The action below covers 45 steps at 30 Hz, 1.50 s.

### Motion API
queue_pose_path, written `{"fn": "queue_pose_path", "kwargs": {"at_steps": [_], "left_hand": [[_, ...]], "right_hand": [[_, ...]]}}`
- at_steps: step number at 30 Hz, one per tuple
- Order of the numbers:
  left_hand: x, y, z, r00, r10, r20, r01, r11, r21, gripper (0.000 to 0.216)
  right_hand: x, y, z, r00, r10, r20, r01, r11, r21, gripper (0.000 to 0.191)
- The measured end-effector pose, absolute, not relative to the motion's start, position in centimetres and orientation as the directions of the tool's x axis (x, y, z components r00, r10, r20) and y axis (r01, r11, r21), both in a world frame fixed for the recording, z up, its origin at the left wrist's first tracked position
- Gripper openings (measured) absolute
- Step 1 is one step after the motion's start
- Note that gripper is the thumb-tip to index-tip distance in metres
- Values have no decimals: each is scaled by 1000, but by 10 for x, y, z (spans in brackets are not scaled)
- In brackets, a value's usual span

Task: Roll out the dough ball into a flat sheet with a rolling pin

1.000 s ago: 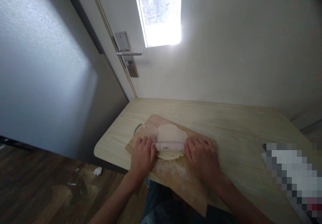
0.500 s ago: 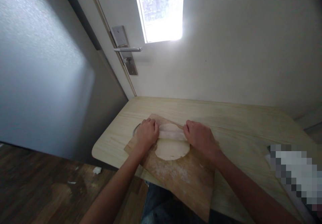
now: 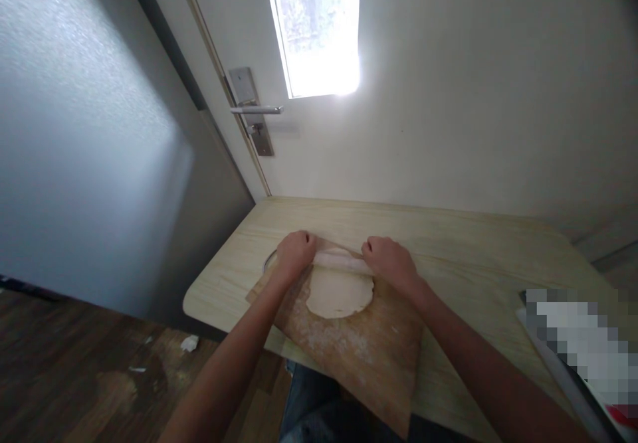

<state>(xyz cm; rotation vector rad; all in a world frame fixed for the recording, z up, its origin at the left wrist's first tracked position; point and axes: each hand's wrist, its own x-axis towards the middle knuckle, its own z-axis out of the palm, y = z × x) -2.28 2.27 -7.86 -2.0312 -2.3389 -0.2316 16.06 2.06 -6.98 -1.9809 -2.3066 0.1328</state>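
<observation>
A flat round of pale dough point(image 3: 339, 293) lies on a floured wooden board point(image 3: 359, 356) that overhangs the table's near edge. A pale rolling pin point(image 3: 339, 261) rests across the far edge of the dough. My left hand point(image 3: 295, 253) is closed over the pin's left end. My right hand point(image 3: 389, 264) is closed over its right end. Both arms reach forward over the board.
The board sits on a light wooden table point(image 3: 473, 264) against a white wall. A metal rim point(image 3: 269, 260) peeks out from under the board's left corner. A door with a metal handle point(image 3: 256, 109) stands at the left; a blurred object point(image 3: 578, 340) lies at the right.
The rolling pin and both hands have moved away from me, from the near edge of the dough to its far edge. The dough looks rounder and flatter.
</observation>
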Motion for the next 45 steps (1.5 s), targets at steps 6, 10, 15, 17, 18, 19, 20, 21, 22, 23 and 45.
{"fn": "queue_pose_path", "kwargs": {"at_steps": [6, 10, 15, 17, 18, 19, 20, 21, 22, 23, 45], "left_hand": [[-24, -8, -77, -114, 985, 127, 992, 106, 64, 44], [-25, -33, -80, -33, 969, 246, 999, 23, 41, 40], [-25, -69, -87, 35, 945, 325, 997, -55, 51, 30], [-25, -78, -89, 59, 941, 334, 993, -88, 73, 27], [-25, -81, -89, 65, 940, 335, 992, -98, 82, 26], [-25, -82, -90, 65, 941, 332, 991, -99, 87, 26], [-25, -81, -90, 58, 944, 324, 992, -91, 86, 26], [-24, -79, -89, 46, 949, 312, 994, -75, 80, 26], [-24, -75, -89, 32, 954, 297, 996, -55, 71, 27], [-24, -70, -88, 15, 960, 280, 998, -33, 59, 28], [-23, -25, -82, -91, 984, 152, 993, 100, -56, 55]], "right_hand": [[159, -9, -69, -212, 970, 122, 971, 224, -90, 37], [157, -31, -72, -236, 950, 205, 966, 252, -53, 37], [162, -58, -85, -318, 892, 321, 937, 347, -36, 30], [165, -65, -89, -346, 875, 340, 929, 371, -10, 31], [166, -67, -90, -355, 872, 338, 926, 377, 0, 31], [166, -68, -90, -360, 874, 327, 925, 379, 6, 30], [166, -67, -89, -361, 880, 309, 926, 377, 8, 29], [166, -65, -88, -359, 888, 287, 928, 372, 9, 28], [165, -62, -86, -347, 900, 264, 934, 357, 11, 28], [163, -58, -83, -329, 914, 238, 942, 336, 13, 28], [156, -23, -68, -305, 945, 117, 952, 304, 32, 49]]}}
